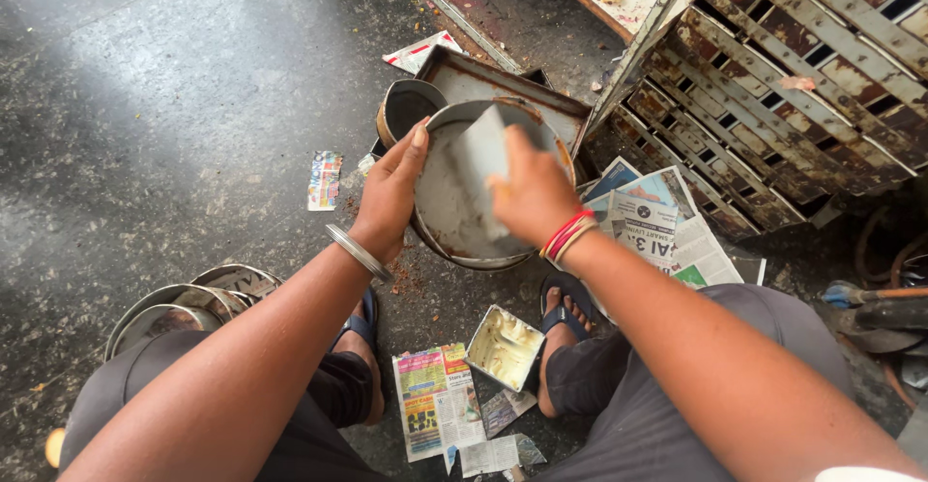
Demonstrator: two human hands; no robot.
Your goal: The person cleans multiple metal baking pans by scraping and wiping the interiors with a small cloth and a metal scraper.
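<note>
My left hand grips the left rim of a round metal pan, which is tilted toward me above the floor. My right hand presses a flat grey scraper card against the inside of that pan. A steel bangle sits on my left wrist and red threads on my right. Between my sandalled feet lies a small square tin smeared with pale yellow grease.
A stack of round pans stands by my left knee. Behind the held pan are a rectangular tray and another round tin. Rusty metal racks rise at the right. Newspaper sheets and scraps litter the dark floor.
</note>
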